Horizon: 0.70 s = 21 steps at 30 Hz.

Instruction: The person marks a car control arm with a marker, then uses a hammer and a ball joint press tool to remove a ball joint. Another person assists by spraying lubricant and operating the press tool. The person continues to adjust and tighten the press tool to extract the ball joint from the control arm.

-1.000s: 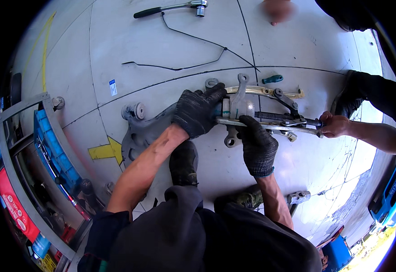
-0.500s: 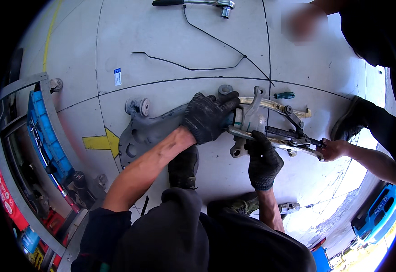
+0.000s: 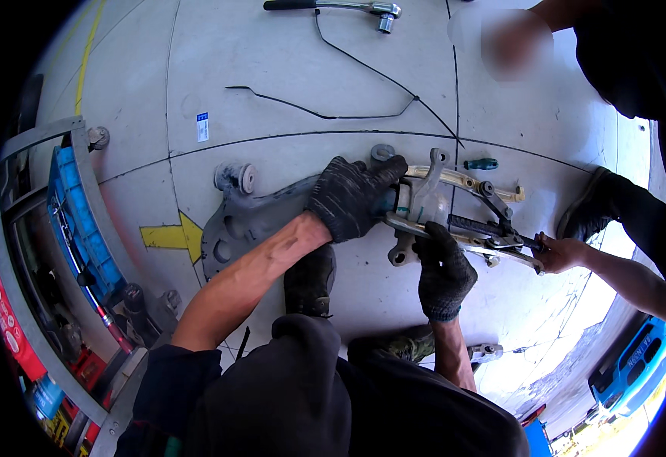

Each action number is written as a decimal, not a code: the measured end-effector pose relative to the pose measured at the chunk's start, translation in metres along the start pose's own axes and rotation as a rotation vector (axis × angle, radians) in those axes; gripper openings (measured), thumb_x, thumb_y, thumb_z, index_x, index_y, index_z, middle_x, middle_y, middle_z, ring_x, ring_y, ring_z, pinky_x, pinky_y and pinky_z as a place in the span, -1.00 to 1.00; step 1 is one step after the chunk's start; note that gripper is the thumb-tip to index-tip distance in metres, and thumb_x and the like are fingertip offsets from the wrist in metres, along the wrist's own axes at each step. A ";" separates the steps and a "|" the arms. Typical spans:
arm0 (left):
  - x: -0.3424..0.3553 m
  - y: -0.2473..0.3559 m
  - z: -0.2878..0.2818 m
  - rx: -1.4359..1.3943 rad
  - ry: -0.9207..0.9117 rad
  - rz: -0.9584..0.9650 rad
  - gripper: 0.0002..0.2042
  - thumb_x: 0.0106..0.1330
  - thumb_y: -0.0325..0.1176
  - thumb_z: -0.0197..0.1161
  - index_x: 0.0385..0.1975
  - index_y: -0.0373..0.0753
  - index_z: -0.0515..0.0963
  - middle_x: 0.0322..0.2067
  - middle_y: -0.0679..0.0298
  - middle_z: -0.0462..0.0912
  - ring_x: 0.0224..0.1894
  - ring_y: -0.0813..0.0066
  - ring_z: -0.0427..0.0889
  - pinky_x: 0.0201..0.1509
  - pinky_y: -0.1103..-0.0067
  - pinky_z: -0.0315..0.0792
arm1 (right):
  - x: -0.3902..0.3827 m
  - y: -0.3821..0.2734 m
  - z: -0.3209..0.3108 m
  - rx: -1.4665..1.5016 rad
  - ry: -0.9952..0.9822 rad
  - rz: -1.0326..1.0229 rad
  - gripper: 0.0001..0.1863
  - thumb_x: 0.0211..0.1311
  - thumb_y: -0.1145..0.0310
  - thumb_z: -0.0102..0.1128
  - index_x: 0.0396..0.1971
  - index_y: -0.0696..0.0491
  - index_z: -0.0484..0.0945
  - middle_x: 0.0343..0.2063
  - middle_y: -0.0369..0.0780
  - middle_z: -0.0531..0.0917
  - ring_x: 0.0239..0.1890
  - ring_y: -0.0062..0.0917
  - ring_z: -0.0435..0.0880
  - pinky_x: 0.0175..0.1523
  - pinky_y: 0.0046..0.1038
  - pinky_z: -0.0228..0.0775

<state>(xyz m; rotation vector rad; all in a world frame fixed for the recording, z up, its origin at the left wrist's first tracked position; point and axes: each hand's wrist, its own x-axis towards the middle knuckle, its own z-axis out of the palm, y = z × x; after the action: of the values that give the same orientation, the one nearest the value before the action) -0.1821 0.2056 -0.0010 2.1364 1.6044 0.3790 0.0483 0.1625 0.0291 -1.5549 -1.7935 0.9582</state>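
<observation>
A grey metal suspension control arm (image 3: 266,217) lies on the floor. My left hand (image 3: 350,199), in a dark glove, is wrapped over its right end, beside a light metal bracket (image 3: 429,204) with eyelets. A jaw puller (image 3: 493,228) with a threaded spindle and long pale jaws reaches around that bracket from the right. My right hand (image 3: 445,276), gloved too, grips the puller's nearer jaw with closed fingers. At the puller's far right end, a co-worker's bare hand (image 3: 561,253) holds the spindle end. My gloves hide the contact points.
A ratchet with a socket (image 3: 384,15) and a thin black strap (image 3: 363,116) lie beyond the arm. A teal-handled screwdriver (image 3: 482,164) rests just past the puller. On the left stands a metal cart (image 3: 81,156) with a blue tray. The co-worker's shoe (image 3: 582,202) is at right.
The whole view has shifted slightly. My hands, the puller and the co-worker's hand keep the same places relative to one another.
</observation>
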 end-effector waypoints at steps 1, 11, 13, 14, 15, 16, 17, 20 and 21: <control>0.000 0.001 0.001 0.007 0.011 0.002 -0.30 0.01 -0.30 0.46 0.28 -0.21 0.50 -0.19 0.11 0.74 -0.37 0.12 0.66 -0.25 0.21 0.44 | -0.001 -0.001 -0.001 -0.005 -0.004 0.026 -0.60 0.25 0.65 0.38 0.10 0.11 0.69 -0.17 -0.15 0.83 -0.21 -0.53 0.84 -0.12 -0.48 0.69; -0.012 -0.006 0.008 0.061 -0.002 -0.034 -0.25 0.08 -0.17 0.47 0.37 -0.02 0.42 -0.16 0.10 0.75 -0.27 0.08 0.72 -0.13 0.14 0.47 | 0.010 -0.011 -0.021 -0.064 -0.176 -0.048 -0.60 0.42 0.59 0.23 0.22 0.14 0.60 -0.27 -0.18 0.82 -0.33 -0.57 0.79 -0.22 -0.50 0.67; -0.011 -0.006 0.013 0.049 0.004 -0.018 -0.26 0.09 -0.17 0.46 0.37 -0.01 0.42 -0.13 0.12 0.75 -0.23 0.11 0.74 -0.10 0.15 0.49 | 0.009 -0.016 -0.022 -0.080 -0.173 0.007 -0.61 0.44 0.57 0.21 0.24 0.14 0.59 -0.30 -0.19 0.82 -0.36 -0.59 0.78 -0.25 -0.50 0.66; -0.009 -0.005 0.010 0.042 -0.027 -0.027 -0.26 0.10 -0.17 0.46 0.38 -0.01 0.41 -0.12 0.13 0.75 -0.22 0.12 0.74 -0.10 0.16 0.49 | 0.009 -0.025 -0.022 0.194 -0.137 0.227 -0.61 0.46 0.55 0.20 0.25 0.13 0.58 -0.31 -0.19 0.82 -0.37 -0.60 0.77 -0.27 -0.52 0.65; -0.008 -0.004 0.003 0.077 -0.058 -0.042 -0.26 0.11 -0.14 0.47 0.38 -0.01 0.41 -0.11 0.16 0.75 -0.20 0.15 0.74 -0.09 0.17 0.49 | 0.012 -0.034 -0.020 0.470 -0.085 0.439 -0.61 0.47 0.53 0.19 0.26 0.12 0.58 -0.32 -0.20 0.81 -0.38 -0.61 0.77 -0.28 -0.54 0.64; -0.010 -0.003 0.006 0.086 -0.054 -0.047 -0.25 0.10 -0.13 0.47 0.38 -0.01 0.42 -0.13 0.17 0.75 -0.20 0.16 0.74 -0.08 0.17 0.49 | 0.015 -0.043 -0.022 0.575 -0.084 0.562 -0.61 0.48 0.52 0.19 0.26 0.11 0.57 -0.33 -0.20 0.81 -0.38 -0.62 0.77 -0.28 -0.54 0.64; -0.011 -0.002 0.006 0.100 -0.051 -0.048 -0.25 0.10 -0.12 0.48 0.38 -0.02 0.42 -0.14 0.17 0.75 -0.20 0.16 0.74 -0.08 0.18 0.49 | 0.019 -0.051 -0.024 0.678 -0.069 0.689 -0.61 0.49 0.50 0.18 0.27 0.11 0.57 -0.34 -0.21 0.81 -0.39 -0.63 0.77 -0.29 -0.55 0.64; -0.011 -0.003 0.006 0.104 -0.026 -0.040 -0.21 0.09 -0.09 0.51 0.39 -0.03 0.40 -0.21 0.17 0.76 -0.19 0.17 0.74 -0.07 0.20 0.50 | 0.021 -0.044 -0.029 0.361 -0.185 0.489 -0.61 0.51 0.47 0.16 0.28 0.10 0.56 -0.33 -0.21 0.81 -0.39 -0.62 0.78 -0.29 -0.54 0.65; -0.008 0.000 0.004 0.117 -0.032 -0.038 -0.21 0.09 -0.07 0.52 0.39 -0.01 0.40 -0.21 0.17 0.76 -0.19 0.16 0.74 -0.06 0.20 0.50 | 0.020 -0.036 -0.031 0.228 -0.188 0.372 -0.62 0.52 0.46 0.16 0.28 0.10 0.56 -0.32 -0.21 0.81 -0.39 -0.61 0.79 -0.29 -0.53 0.66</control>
<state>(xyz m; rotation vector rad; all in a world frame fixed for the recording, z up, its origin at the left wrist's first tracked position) -0.1828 0.1968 -0.0043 2.1820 1.6845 0.2435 0.0498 0.1842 0.0758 -1.7274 -1.4729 1.4732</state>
